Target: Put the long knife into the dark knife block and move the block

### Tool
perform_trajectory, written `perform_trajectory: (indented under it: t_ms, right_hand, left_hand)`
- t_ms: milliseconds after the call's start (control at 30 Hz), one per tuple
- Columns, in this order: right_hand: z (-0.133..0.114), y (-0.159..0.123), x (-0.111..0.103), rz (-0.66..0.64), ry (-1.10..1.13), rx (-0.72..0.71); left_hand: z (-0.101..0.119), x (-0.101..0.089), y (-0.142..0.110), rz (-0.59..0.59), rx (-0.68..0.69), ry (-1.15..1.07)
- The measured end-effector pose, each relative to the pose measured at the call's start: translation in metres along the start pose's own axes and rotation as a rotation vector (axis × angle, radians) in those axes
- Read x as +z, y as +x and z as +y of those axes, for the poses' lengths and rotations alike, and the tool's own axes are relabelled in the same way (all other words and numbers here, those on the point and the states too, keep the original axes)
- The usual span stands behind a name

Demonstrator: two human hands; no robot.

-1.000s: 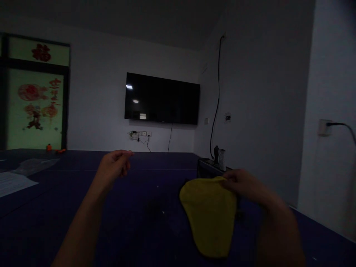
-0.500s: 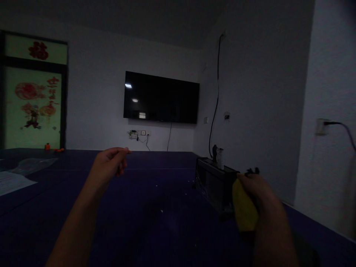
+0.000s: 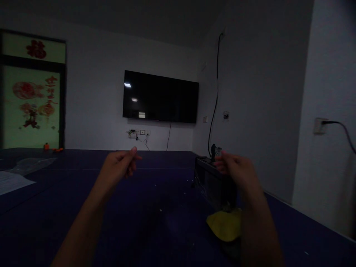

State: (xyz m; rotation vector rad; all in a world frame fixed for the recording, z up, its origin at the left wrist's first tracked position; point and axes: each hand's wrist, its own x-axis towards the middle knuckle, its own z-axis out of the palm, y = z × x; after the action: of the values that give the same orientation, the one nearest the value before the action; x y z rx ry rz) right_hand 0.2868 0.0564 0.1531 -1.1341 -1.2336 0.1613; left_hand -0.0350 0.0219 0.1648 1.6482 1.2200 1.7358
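My left hand [image 3: 121, 163] is held above the dark blue table [image 3: 133, 207], thumb and fingers pressed together; anything between them is too small or hidden to make out. Over the black box-shaped case [image 3: 210, 181], my right hand [image 3: 236, 168] has its fingers curled in against the thumb, and I cannot see what they hold, if anything. A clear container [image 3: 218, 151] and a small black object [image 3: 213, 150] stand on the case, just behind the right fingertips. Below the right hand is a yellow cloth [image 3: 224, 225], apart from the fingers and partly hidden by the forearm.
Clear plastic wrap [image 3: 35, 165] and a white paper sheet [image 3: 15, 182] lie at the left. Small orange items [image 3: 46, 147] stand at the far left edge. A television [image 3: 161, 97] hangs on the far wall. A black cable [image 3: 217, 85] runs down behind the case.
My right hand has let go of the yellow cloth and moved left and up over the case. The cloth is lower and further left. My left hand has shifted slightly right.
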Motion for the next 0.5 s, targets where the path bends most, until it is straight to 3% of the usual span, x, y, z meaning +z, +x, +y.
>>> perform_trajectory:
  t_ms: [100, 233, 300, 367, 500]
  right_hand:
    - [-0.027, -0.022, 0.050, -0.277, 0.208, 0.093]
    - [-0.051, -0.062, 0.102, -0.756, 0.592, 0.025]
    - [-0.056, -0.079, 0.118, -1.000, 0.769, 0.037]
    - [-0.057, -0.089, 0.127, -1.014, 0.778, 0.033]
    - [-0.057, -0.094, 0.134, -0.907, 0.692, 0.045]
  left_hand:
    - [0.000, 0.020, -0.008, -0.235, 0.006, 0.029]
    - [-0.008, 0.049, -0.023, -0.729, 0.046, -0.022]
    - [-0.013, 0.058, -0.029, -0.813, 0.011, -0.053]
    - [-0.017, 0.060, -0.032, -0.800, -0.047, -0.029]
    - [-0.014, 0.060, -0.034, -0.758, -0.096, 0.085]
